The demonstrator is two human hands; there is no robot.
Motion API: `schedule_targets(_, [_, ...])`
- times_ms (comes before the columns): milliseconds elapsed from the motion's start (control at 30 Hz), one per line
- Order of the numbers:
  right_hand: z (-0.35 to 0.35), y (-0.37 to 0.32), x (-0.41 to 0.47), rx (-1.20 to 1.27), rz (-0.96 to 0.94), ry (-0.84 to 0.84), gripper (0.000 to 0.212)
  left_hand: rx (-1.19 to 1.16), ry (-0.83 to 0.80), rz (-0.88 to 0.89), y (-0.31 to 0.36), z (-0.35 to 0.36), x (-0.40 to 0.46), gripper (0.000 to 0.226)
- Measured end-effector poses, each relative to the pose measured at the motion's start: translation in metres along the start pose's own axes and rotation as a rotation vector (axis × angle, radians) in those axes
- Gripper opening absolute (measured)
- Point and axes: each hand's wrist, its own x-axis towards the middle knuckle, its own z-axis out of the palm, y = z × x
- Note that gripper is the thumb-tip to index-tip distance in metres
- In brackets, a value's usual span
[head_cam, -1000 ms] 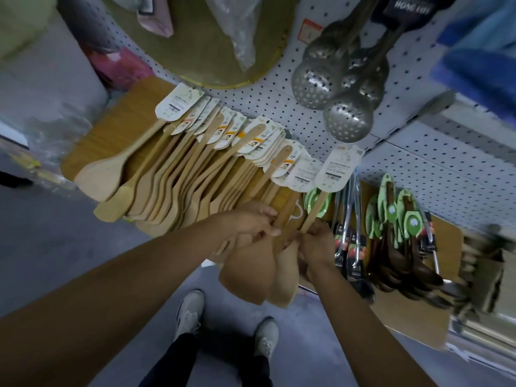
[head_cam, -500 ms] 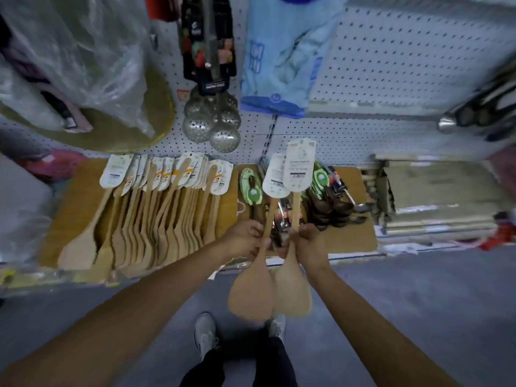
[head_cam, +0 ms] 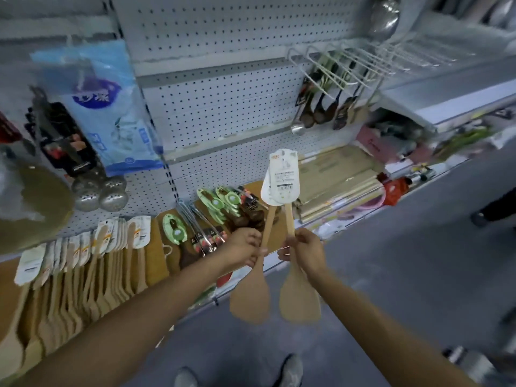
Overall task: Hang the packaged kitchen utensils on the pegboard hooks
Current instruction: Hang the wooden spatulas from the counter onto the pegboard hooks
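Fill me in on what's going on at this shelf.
A person is restocking a shop pegboard. The left hand grips one wooden spatula by its handle, and the right hand grips another spatula. Both are held blades down and card tags up, in front of the shelf, not yet hung.

White pegboard wall [head_cam: 223,107] with vertical metal uprights [head_cam: 156,129]. Grey floor [head_cam: 405,275] below. Low shelf [head_cam: 349,188] along wall base, stacked with flat boards. Wire hooks [head_cam: 329,65] project from upper right panel. Blue bag [head_cam: 106,107] hangs at left. Light even, somewhat dim; edges of view blurred.
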Motion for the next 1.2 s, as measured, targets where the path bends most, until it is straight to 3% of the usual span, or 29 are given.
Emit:
schedule_targets(133, [-0.084, -0.025, 0.006, -0.001, -0.139, 0.086, 0.018, 0.146, 0.036, 0.129, 0.059, 0.067, 0.023, 0.010])
schedule_targets(267, [-0.172, -0.054, 0.015, -0.003, -0.290, 0.115, 0.006, 0.232, 0.053, 0.298, 0.115, 0.133, 0.046, 0.011])
schedule_targets(533, [-0.308, -0.091, 0.039, 0.067, -0.323, 0.222, 0.014, 0.210, 0.151, 0.474, 0.198, 0.232, 0.092, 0.025])
schedule_targets(733, [-0.365, -0.102, 0.067, 0.091, -0.355, 0.260, 0.018, 0.192, 0.126, 0.542, 0.228, 0.277, 0.130, 0.006])
schedule_targets(1000, [-0.421, -0.106, 0.139, 0.087, -0.382, 0.285, 0.008, 0.200, 0.110, 0.597, 0.262, 0.309, 0.209, 0.009])
schedule_targets(1200, [-0.467, -0.124, 0.211, 0.063, -0.367, 0.301, 0.014, 0.255, 0.096, 0.558, 0.299, 0.329, 0.297, 0.012])
